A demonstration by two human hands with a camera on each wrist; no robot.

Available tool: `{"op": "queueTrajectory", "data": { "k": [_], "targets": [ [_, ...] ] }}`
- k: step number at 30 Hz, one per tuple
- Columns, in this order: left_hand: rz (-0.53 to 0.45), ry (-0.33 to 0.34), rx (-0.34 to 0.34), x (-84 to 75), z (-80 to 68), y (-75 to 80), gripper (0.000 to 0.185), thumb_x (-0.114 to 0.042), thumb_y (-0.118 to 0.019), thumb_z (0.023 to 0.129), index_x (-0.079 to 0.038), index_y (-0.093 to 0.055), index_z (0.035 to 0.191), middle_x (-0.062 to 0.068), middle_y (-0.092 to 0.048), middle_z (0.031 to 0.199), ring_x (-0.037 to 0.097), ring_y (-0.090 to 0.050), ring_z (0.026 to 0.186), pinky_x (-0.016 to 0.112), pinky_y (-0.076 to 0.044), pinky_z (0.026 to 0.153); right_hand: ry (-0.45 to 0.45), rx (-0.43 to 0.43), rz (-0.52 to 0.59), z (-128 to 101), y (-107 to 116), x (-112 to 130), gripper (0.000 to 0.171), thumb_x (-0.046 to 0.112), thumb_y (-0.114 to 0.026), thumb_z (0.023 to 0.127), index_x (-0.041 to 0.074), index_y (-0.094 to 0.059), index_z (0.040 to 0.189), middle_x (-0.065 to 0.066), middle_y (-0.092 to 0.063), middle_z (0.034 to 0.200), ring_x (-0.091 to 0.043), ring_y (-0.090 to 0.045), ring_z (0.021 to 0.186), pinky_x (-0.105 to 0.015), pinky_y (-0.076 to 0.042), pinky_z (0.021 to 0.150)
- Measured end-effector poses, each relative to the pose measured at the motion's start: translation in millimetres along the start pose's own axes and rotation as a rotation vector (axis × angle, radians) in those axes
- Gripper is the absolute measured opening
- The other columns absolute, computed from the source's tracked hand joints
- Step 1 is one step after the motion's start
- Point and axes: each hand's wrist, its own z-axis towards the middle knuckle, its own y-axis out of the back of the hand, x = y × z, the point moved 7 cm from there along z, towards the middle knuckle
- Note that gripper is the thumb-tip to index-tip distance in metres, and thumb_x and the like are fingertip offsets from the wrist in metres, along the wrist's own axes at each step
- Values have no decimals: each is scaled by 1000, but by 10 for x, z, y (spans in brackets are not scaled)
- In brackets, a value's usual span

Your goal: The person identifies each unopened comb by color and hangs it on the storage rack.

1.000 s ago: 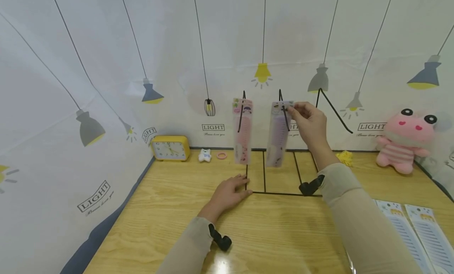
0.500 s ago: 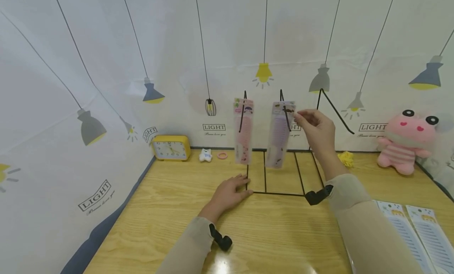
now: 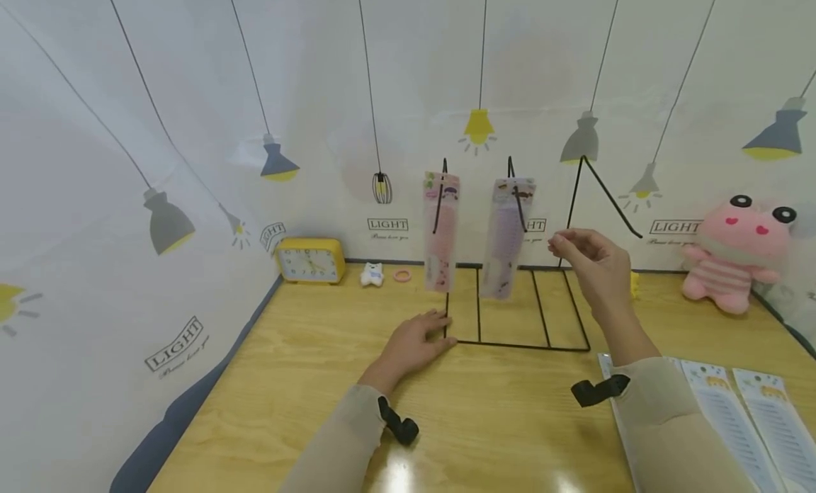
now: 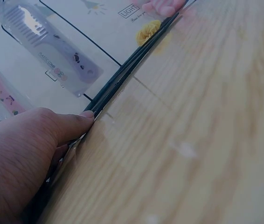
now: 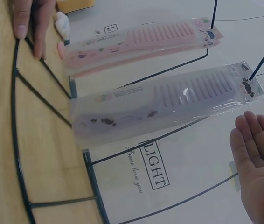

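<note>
Head view: The left hand (image 3: 411, 346) is resting at the near left corner of the black wire rack (image 3: 516, 346), its fingers lying fairly straight against the base bars. The right hand (image 3: 598, 270) is hovering right of the purple comb pack (image 3: 502, 248), clear of it; thumb and forefinger are bending toward each other, the gap between their tips looking narrow. The purple comb pack is hanging from the middle hook, leaning slightly. The pink comb pack (image 3: 446, 245) is hanging from the left hook. A third hook (image 3: 612, 196) is jutting out above the right hand. Along the back of the tabletop (image 3: 497, 422), a yellow clock (image 3: 311, 261), a white bear figurine (image 3: 372, 275) and a pink ring (image 3: 402, 275) are sitting to the left, a pink plush toy (image 3: 727, 266) to the right. White packs (image 3: 768, 415) are lying by the right forearm.

Left wrist view: The left thumb is pressing on the rack's bar; the other fingers are mostly hiding, their pose impossible to tell here. A yellow bundle (image 4: 148, 32) is lying near the rack's far end.

Right wrist view: The right fingers are lying side by side, slightly bent, the thumb standing apart; a small gap is separating them from the purple comb pack's header.
</note>
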Motion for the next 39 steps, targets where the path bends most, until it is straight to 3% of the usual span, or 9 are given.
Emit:
{"op": "queueTrajectory", "data": {
  "k": [8,18,24,29,35,39],
  "targets": [
    [5,8,16,-5,11,3,56,-52,-59,98,-23,-56,146,-3,-43,156,19,-33,147,47,-27,120,-11,71,-141,-264,175,-90,38,39,-74,93,9,-71,116,11,-74,98,-7,-67,92,-15,-50,79],
    [-20,9,6,13,26,-17,55,-51,-61,98,-22,-57,145,-4,-43,156,19,-34,147,47,-28,120,-24,137,-196,-523,503,-224,35,29,-72,96,4,-68,120,10,-74,101,-3,-67,93,-12,-52,79],
    [-17,15,9,29,29,-25,56,-53,-59,98,-24,-56,146,-4,-42,157,19,-33,147,47,-28,120,-45,248,-332,-655,780,-408,35,32,-67,99,9,-66,126,11,-71,110,3,-64,99,-12,-52,78],
    [-5,4,7,26,38,-51,57,-55,-58,98,-26,-55,146,-5,-43,156,19,-33,147,47,-28,120,-121,310,-422,-753,1068,-631,43,38,-65,99,11,-66,133,14,-72,117,11,-60,101,-13,-51,75],
    [8,1,6,-4,29,-17,57,-56,-57,98,-25,-56,146,-6,-43,156,19,-34,147,48,-29,119,-234,367,-514,-839,1258,-1137,54,51,-64,96,16,-65,137,11,-68,127,23,-48,104,-8,-45,76],
    [3,8,14,-9,6,-13,57,-54,-58,98,-24,-55,146,-6,-43,156,19,-34,147,48,-29,119,-179,370,-545,-859,1285,-1314,51,48,-66,96,14,-67,134,-1,-68,129,23,-48,103,-3,-41,79]
  ]
}}
